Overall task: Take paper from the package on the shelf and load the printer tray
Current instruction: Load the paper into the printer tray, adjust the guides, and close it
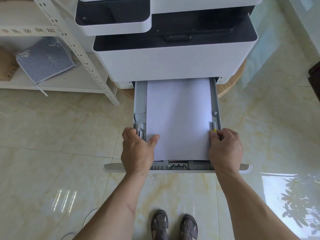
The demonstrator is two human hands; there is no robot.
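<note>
A white printer [166, 61] stands ahead with its grey paper tray [138, 104] pulled out towards me. A stack of white paper [178, 118] lies flat in the tray. My left hand [138, 151] grips the tray's left side guide, its thumb resting on the paper's near left corner. My right hand [225, 149] pinches the right side guide with the yellow tab [214, 130], at the paper's right edge. The paper package is not in view.
A white metal shelf [72, 49] stands to the left, holding a grey patterned cushion [45, 59]. The tray's white front panel [245, 168] juts over the glossy tiled floor. My sandalled feet [174, 226] stand just below the tray. A small paper scrap [154, 176] lies on the floor.
</note>
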